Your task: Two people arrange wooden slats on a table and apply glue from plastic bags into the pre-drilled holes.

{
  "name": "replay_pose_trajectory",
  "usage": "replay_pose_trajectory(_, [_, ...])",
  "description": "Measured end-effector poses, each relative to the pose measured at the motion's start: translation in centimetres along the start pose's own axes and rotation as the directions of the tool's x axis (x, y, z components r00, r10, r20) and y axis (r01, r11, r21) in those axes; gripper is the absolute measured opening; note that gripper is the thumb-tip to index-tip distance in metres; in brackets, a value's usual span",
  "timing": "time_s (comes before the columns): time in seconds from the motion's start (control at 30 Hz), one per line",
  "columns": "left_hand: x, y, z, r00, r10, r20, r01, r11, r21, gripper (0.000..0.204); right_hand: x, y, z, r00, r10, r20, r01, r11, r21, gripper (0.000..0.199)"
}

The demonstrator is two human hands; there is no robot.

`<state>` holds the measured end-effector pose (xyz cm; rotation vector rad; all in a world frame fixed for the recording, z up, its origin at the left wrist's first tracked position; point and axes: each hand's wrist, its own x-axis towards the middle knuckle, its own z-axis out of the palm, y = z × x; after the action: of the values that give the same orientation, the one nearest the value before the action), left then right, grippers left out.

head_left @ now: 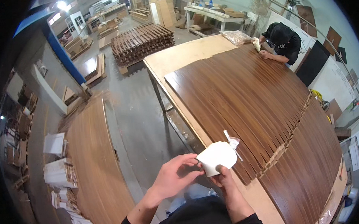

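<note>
In my right hand (222, 178) is a thick white roll (219, 155) that looks like paper or labels, gripped from below with the thumb across its near face. My left hand (176, 173) is beside the roll, thumb and fingers apart, the fingertips close to its left edge; whether they touch it I cannot tell. Just beyond the roll, a crumpled shiny scrap with white strips (234, 141) shows at the edge of the boards. Long dark brown wooden boards (235, 97) lie side by side on the pale table (170, 53) before me.
Across the table a co-worker in black (283, 39) bends over the boards, holding a similar pale roll (256, 44). A bag of small pieces (236, 37) lies nearby. A second group of boards (304, 166) lies right. Slatted panels (141, 43) are stacked on the floor; a wooden sheet (94, 153) is left.
</note>
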<state>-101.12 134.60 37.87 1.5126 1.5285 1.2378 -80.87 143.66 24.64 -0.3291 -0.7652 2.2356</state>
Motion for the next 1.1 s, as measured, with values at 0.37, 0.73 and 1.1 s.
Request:
replay_pose_trajectory(0.37, [17.5,-7.8,-13.0,0.963,0.26,0.064,-0.267,0.95,0.162,0.012,18.0,0.4,4.1,0.959,-0.194,-0.207,0.145,0.962,-0.232,0.086])
replay_pose_trajectory(0.73, [33.5,-14.4,-24.1,0.907,0.31,0.284,-0.343,0.936,0.075,0.013,30.3,3.9,5.6,0.775,-0.4,-0.49,0.413,0.907,-0.087,0.076])
replay_pose_trajectory(1.1, [44.0,-15.3,-21.2,0.738,0.535,0.412,-0.601,0.799,0.039,0.02,37.9,1.9,3.3,0.734,-0.436,-0.521,0.451,0.886,-0.107,0.078])
